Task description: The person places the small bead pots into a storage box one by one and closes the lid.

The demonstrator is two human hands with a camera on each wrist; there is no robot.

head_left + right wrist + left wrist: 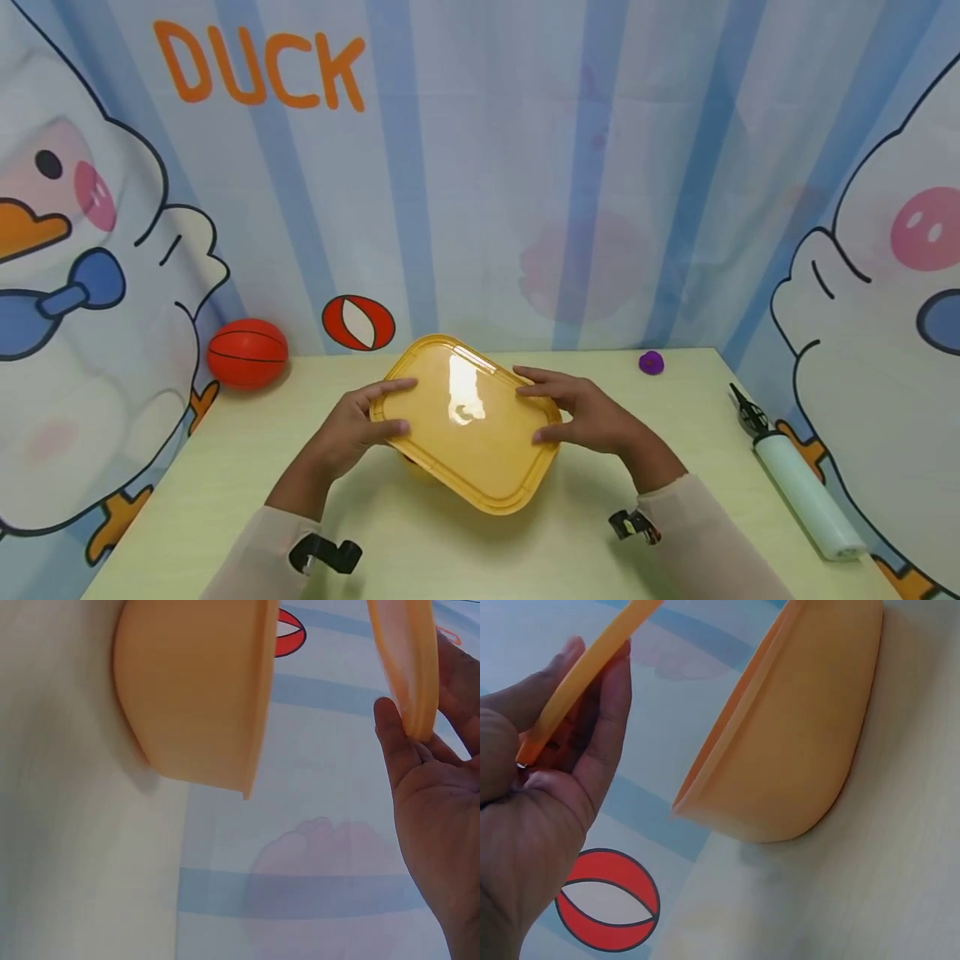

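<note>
A yellow rectangular plastic lid (480, 454) is held up in both hands, turned at an angle. My left hand (352, 429) pinches its left edge, thumb on top and fingers curling beneath in the left wrist view. On the opposite side my right hand (588, 415) grips the right edge between thumb and fingers. Below the lid stands a matching yellow tub (802, 742) on the table, apart from the lid in both wrist views. From the head the lid hides nearly all of the tub, and its contents cannot be seen.
A red toy basketball (247, 354) sits at the table's back left corner. Near the back right lies a small purple object (651, 362). A pale green hand pump (806, 496) with a black nozzle lies along the right edge. A printed curtain (487, 167) backs the table.
</note>
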